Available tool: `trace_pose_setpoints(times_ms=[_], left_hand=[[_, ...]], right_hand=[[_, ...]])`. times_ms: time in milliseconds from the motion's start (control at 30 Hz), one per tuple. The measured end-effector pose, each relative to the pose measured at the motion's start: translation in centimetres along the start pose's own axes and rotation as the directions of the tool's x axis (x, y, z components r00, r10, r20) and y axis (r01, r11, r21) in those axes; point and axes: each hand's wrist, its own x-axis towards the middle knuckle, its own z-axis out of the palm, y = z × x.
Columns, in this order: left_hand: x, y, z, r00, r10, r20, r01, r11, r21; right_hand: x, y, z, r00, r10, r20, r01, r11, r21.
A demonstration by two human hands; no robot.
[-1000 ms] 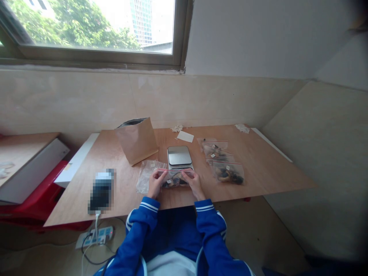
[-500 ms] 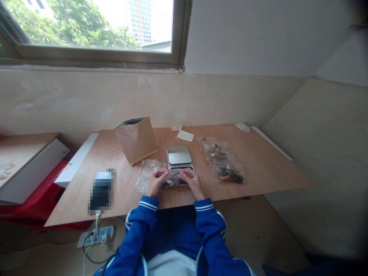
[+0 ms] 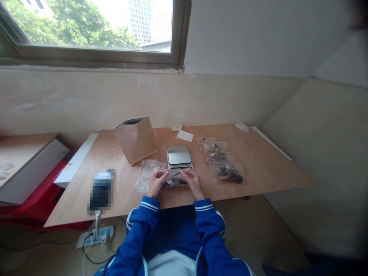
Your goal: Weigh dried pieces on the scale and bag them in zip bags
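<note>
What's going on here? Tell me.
A person's left hand and right hand pinch a red-striped clear zip bag by its top edge; it holds dark and tan pieces. It is at the near end of a digital scale. More filled zip bags lie to the right; a kraft pouch stands left.

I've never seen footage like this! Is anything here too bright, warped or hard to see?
Head view: the window is glaring, its sky bleached white; head view: the tabletop stretches toward its right corner, probably wide-lens distortion; head view: a phone-like thing is pixelated, the upper right corner dark and blurred; head view: contents of the held bag are too small to identify.
</note>
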Motion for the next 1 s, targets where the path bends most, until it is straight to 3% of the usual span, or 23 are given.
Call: trace_pose_setpoints(times_ms=[267,467,800,1000], left_hand=[[-0.2,0.0,0.2,0.998,-0.028,0.061,0.028,1.0,-0.004],[-0.3,0.1,0.3,0.996,0.001,0.089,-0.005,0.999,0.044],[-0.4,0.0,0.6,0.999,0.046,0.008,-0.047,0.996,0.076],[-0.6,0.2,1.0,0.994,0.022,0.106,-0.027,0.999,0.046]], right_hand=[[-0.1,-0.1,-0.1,0.998,0.055,0.018,-0.055,0.998,0.014],[-0.1,0.0,0.1,0.996,0.006,0.091,0.001,0.997,-0.077],[-0.2,-0.6,0.8,0.999,-0.009,0.042,0.011,0.998,-0.062],[-0.2,-0.8,1.1,0.999,-0.047,0.021,0.048,0.997,-0.057]])
